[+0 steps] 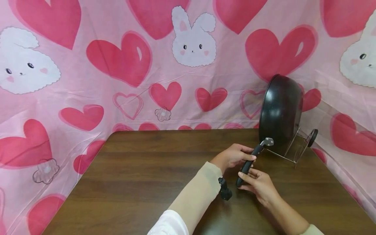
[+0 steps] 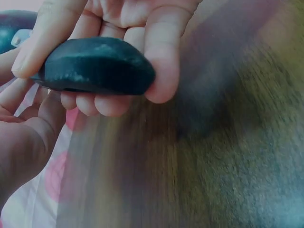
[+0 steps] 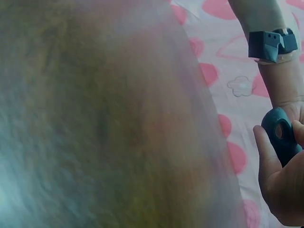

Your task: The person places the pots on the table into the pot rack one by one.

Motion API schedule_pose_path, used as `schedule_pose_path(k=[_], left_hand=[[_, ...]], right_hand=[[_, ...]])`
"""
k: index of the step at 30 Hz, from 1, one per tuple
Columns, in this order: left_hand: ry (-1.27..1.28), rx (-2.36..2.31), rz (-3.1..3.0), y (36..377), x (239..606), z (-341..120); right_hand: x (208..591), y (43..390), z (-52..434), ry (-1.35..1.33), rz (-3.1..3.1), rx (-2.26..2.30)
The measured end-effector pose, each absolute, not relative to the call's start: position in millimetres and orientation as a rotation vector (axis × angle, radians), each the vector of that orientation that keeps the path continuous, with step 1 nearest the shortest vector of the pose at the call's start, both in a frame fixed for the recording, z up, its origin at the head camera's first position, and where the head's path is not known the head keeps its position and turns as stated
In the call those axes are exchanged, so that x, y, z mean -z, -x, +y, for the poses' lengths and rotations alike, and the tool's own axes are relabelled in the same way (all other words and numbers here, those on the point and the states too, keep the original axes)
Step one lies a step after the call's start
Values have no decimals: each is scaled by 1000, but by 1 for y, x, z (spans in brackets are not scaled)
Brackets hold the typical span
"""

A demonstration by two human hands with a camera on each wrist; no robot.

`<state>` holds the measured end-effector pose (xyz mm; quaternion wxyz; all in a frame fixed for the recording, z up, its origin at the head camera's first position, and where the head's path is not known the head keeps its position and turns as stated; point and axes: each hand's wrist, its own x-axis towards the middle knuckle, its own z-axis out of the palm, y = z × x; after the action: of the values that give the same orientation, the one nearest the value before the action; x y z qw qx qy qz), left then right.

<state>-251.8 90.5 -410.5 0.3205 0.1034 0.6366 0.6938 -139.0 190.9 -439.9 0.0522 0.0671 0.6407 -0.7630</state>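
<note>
A black handle (image 1: 248, 164) with a silver metal bracket (image 1: 268, 142) at its upper end slants between both hands. My left hand (image 1: 233, 158) grips it near the bracket, thumb along the top. Lower down, my right hand (image 1: 262, 187) holds the rounded end, with the thumb above and fingers beneath, as the left wrist view shows. That end has a hole through it, visible on the handle (image 3: 280, 135) in the right wrist view. Behind the bracket stands a deep black pan (image 1: 279, 107), turned up on its side; the bracket overlaps its lower edge.
The pan stands in a thin wire rack (image 1: 283, 157) at the back right of the brown wooden table (image 1: 141, 182). A round black knob (image 1: 312, 137) sits at the rack's right. Pink cloth (image 1: 132, 107) with hearts and rabbits hangs behind and beside the table.
</note>
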Motion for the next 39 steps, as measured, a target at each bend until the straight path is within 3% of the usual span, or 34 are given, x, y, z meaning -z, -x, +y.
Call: schedule_pose_path(k=[26,39], left_hand=[[-388,-1858,1583,259,412,66],[-446,-1884,1579,262,404,45]], right_hand=[[441,143,197,-114,1849,2264],[424,139,223,-102,2262,1935]])
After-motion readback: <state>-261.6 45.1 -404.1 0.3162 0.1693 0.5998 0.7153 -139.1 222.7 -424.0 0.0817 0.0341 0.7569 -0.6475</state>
